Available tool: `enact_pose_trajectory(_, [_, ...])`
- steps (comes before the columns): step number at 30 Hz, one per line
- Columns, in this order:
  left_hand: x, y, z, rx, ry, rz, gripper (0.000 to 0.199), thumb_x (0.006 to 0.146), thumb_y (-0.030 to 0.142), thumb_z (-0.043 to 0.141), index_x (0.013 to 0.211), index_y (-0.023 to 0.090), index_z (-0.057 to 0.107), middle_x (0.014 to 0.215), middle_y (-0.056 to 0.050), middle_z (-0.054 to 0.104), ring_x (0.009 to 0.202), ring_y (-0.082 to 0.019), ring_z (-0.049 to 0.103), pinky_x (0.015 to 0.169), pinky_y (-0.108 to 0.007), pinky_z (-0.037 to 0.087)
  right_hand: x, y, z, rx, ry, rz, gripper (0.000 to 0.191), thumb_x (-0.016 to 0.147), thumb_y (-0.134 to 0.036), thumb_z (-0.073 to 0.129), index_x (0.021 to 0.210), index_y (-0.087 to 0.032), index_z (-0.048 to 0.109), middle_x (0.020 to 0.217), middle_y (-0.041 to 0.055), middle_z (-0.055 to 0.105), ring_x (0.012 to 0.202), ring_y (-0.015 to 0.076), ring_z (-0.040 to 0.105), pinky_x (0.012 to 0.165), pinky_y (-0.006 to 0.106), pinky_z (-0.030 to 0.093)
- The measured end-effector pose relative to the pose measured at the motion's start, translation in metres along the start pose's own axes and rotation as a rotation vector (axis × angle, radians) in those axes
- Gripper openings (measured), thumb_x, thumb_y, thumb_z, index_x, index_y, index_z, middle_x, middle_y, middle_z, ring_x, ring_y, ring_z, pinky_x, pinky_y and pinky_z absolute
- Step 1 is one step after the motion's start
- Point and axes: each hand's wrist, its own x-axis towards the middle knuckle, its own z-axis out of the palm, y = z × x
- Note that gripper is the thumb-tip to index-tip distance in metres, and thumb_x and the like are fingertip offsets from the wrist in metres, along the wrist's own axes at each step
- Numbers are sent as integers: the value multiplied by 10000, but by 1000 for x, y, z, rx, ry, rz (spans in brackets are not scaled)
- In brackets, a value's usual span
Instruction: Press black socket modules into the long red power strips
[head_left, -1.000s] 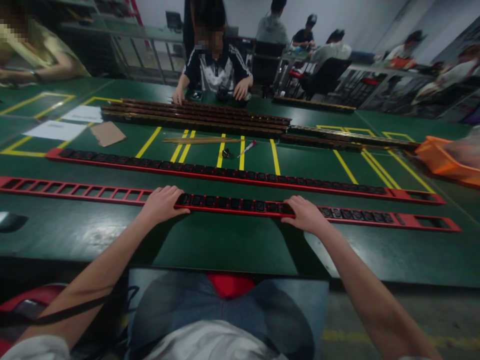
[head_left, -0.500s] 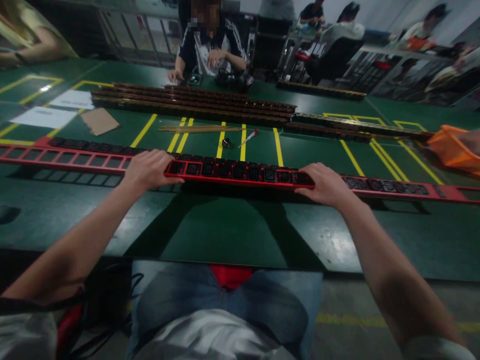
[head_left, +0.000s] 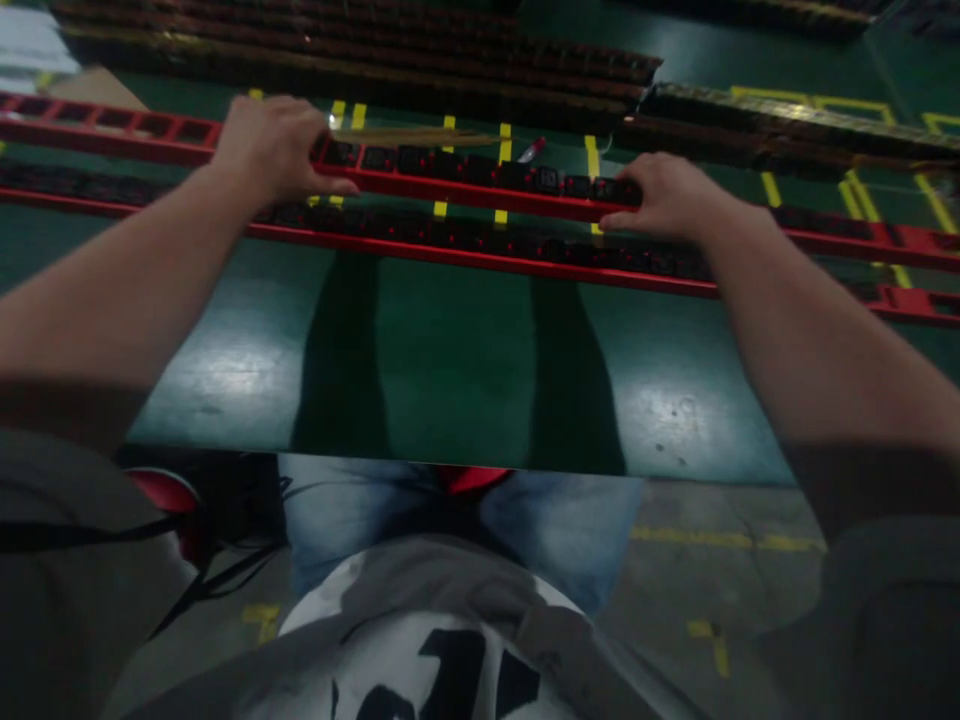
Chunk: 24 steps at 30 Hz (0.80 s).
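Held strip point(head_left: 465, 180): long red socket strip with black sockets in its middle stretch and open red frames toward its left end. It runs across the upper part of the frame, from the left edge to the right edge, sloping slightly down to the right. It appears lifted off the counter point(head_left: 450, 360); its shadow is not clearly separable from the strip below it.

Left hand point(head_left: 274, 145), upper left of centre: fingers curled over the top of the held strip, thumb on the near edge, closed on it. Right hand point(head_left: 664, 195), upper right of centre: fingers laid over the strip's top, thumb at the near edge, likewise closed on it. The two hands are well apart along the strip, with a run of black sockets between them.

Second red strip point(head_left: 480, 250): lies on the green counter just below the held one in the frame, roughly parallel, passing under both wrists.

Beyond the held strip, top of frame: a stack of dark long strips point(head_left: 360, 60), blurred. A small red-and-white tool point(head_left: 531, 150) shows just above the held strip near centre, beside yellow floor-type lines point(head_left: 504, 145) on the counter.

Lower frame: counter's near edge, the person's blue jeans point(head_left: 555, 530) and grey printed shirt point(head_left: 435, 650).
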Motion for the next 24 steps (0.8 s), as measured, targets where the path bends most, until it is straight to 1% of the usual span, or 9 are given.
enact_pose_trajectory(3, [11, -3, 8, 58, -47, 10, 790, 846, 631, 747, 1146, -96, 664, 1305, -188, 697, 1347, -392, 612, 1044, -580, 458, 11, -4, 10, 21, -59, -19, 859, 932, -689, 612, 1167, 138, 623, 1280, 230, 685, 1167, 190, 612, 921, 342, 427])
enact_pose_trajectory(6, [23, -12, 18, 70, -126, 32, 886, 821, 699, 710, 1154, -120, 652, 1317, -198, 686, 1361, -407, 594, 1028, -593, 462, 21, 2, 27, 36, -88, -31, 693, 947, -608, 706, 1225, 21, 627, 1300, 192, 694, 1153, 160, 571, 1013, 339, 436])
enact_pose_trajectory(8, [31, -19, 30, 33, -184, 15, 927, 777, 753, 700, 1210, -66, 663, 1391, -179, 665, 1392, -362, 571, 1071, -580, 433, 29, 11, 42, 59, -83, -22, 617, 952, -587, 731, 1234, -48, 629, 1283, 161, 701, 1152, 159, 545, 1066, 349, 427])
enact_pose_trajectory(11, [43, -27, 49, -23, -249, -44, 953, 671, 790, 752, 1268, 52, 675, 1480, -130, 639, 1365, -256, 566, 1142, -545, 388, 37, 20, 62, 108, -82, 4, 587, 945, -576, 758, 1244, -87, 635, 1258, 130, 707, 1144, 166, 526, 1090, 357, 412])
enact_pose_trajectory(14, [46, -27, 56, 8, -317, -36, 958, 698, 800, 705, 1240, 11, 680, 1421, -152, 668, 1316, -270, 587, 1085, -564, 432, 36, 18, 67, 135, -88, -7, 598, 943, -555, 774, 1291, -90, 630, 1278, 132, 691, 1152, 180, 512, 1101, 365, 407])
enact_pose_trajectory(16, [40, -22, 50, 22, -315, 11, 905, 776, 778, 641, 1250, 9, 682, 1406, -137, 663, 1329, -269, 576, 1074, -532, 451, 27, 11, 61, 131, -66, -34, 589, 987, -543, 723, 1341, -86, 610, 1307, 143, 664, 1196, 191, 495, 1129, 376, 392])
enact_pose_trajectory(20, [6, -2, 24, -144, -103, 136, 790, 989, 656, 410, 1354, -7, 637, 1443, -128, 589, 1448, -292, 491, 1141, -503, 410, -10, -9, 41, 133, -1, -80, 588, 1045, -552, 614, 1418, -99, 579, 1415, 179, 615, 1292, 237, 469, 1150, 433, 381])
enact_pose_trajectory(21, [-4, 4, 20, -181, -101, 168, 765, 1003, 637, 384, 1372, 18, 641, 1430, -126, 600, 1444, -297, 498, 1147, -494, 409, -20, -14, 38, 144, -14, -103, 646, 1034, -588, 609, 1430, -80, 574, 1423, 183, 614, 1308, 252, 488, 1133, 439, 390])
enact_pose_trajectory(24, [-30, 19, 19, -220, -183, 265, 876, 995, 686, 379, 1384, -70, 589, 1360, -144, 582, 1448, -382, 477, 1116, -565, 355, -43, -26, 39, 149, -34, -150, 911, 917, -768, 607, 1417, -7, 579, 1416, 201, 610, 1347, 301, 532, 1091, 424, 390])
